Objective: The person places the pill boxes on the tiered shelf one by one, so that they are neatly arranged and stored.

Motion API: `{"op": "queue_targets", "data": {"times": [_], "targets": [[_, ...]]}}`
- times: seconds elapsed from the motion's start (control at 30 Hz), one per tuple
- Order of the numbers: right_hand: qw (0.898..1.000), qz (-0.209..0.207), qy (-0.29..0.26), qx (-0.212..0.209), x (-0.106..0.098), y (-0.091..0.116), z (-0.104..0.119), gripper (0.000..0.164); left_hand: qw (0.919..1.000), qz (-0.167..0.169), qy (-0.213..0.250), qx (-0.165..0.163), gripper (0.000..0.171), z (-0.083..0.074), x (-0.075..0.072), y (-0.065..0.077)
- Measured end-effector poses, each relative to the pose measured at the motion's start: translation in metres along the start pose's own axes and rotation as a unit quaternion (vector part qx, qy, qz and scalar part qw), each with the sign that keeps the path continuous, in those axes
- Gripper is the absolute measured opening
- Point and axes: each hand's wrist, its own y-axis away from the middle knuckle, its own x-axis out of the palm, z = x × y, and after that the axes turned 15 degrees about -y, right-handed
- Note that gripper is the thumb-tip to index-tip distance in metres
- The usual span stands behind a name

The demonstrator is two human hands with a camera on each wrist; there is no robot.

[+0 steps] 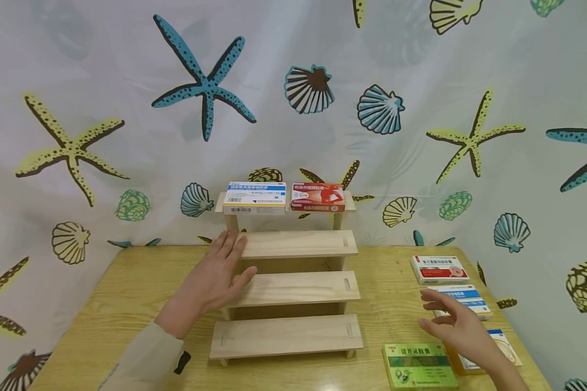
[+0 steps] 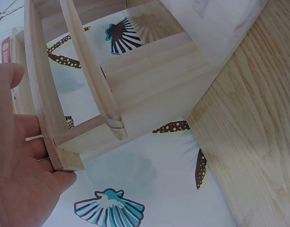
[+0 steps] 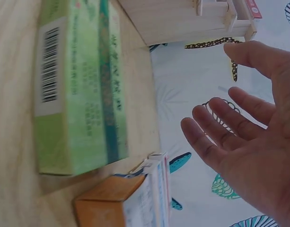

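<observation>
A pale wooden stepped rack (image 1: 286, 336) stands mid-table with several tiers. My left hand (image 1: 210, 277) lies over its left side, fingers extended onto the tier below the top and the thumb near the tier under that. In the left wrist view, the fingers of the left hand (image 2: 26, 156) touch the end of a wooden shelf (image 2: 69, 160). My right hand (image 1: 462, 328) hovers over the boxes at right, fingers loosely bent with nothing in them; nearest are a blue-and-white medicine box (image 1: 469, 296) and a green medicine box (image 1: 418, 366).
On the top tier sit a white-and-blue medicine box (image 1: 254, 195) and a red medicine box (image 1: 318, 196). At right lie a red-and-white box (image 1: 440, 269) and an orange-sided box (image 1: 506, 347), partly behind the right hand. A patterned curtain (image 1: 283, 146) hangs behind the table (image 1: 142, 282).
</observation>
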Motion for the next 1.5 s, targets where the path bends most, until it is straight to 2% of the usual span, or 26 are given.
{"op": "queue_targets", "data": {"times": [0.33,0.6,0.7,0.9,1.03,1.17,1.3,1.5], "targets": [[0.998,0.021,0.024,0.061,-0.001,0.016,-0.023,0.074,1.0,0.002,-0.003,-0.001,0.077,-0.001,-0.001,0.0],[0.997,0.013,0.057,0.059,0.0,0.029,-0.033,0.076,1.0,0.003,0.007,0.002,0.078,-0.001,-0.001,0.0],[0.995,0.009,0.073,0.072,0.002,0.032,-0.033,0.075,0.9999,0.003,0.009,0.003,0.077,-0.001,0.0,0.0],[0.992,0.027,0.085,0.088,0.002,0.036,-0.034,0.073,0.9999,0.004,0.012,0.003,0.077,0.0,0.0,0.0],[0.99,0.054,0.104,0.075,0.0,0.036,-0.037,0.075,0.9999,0.004,0.012,0.006,0.077,0.001,0.001,0.0],[0.988,0.087,0.118,0.041,-0.002,0.036,-0.038,0.076,0.9999,0.003,0.013,0.007,0.077,0.002,0.002,0.001],[0.986,0.098,0.133,0.02,0.001,0.035,-0.037,0.077,0.9999,0.002,0.014,0.006,0.077,0.001,0.001,0.001],[0.987,0.103,0.118,0.031,0.009,0.032,-0.039,0.082,0.9999,0.004,0.014,0.004,0.077,0.0,0.0,0.001]]}}
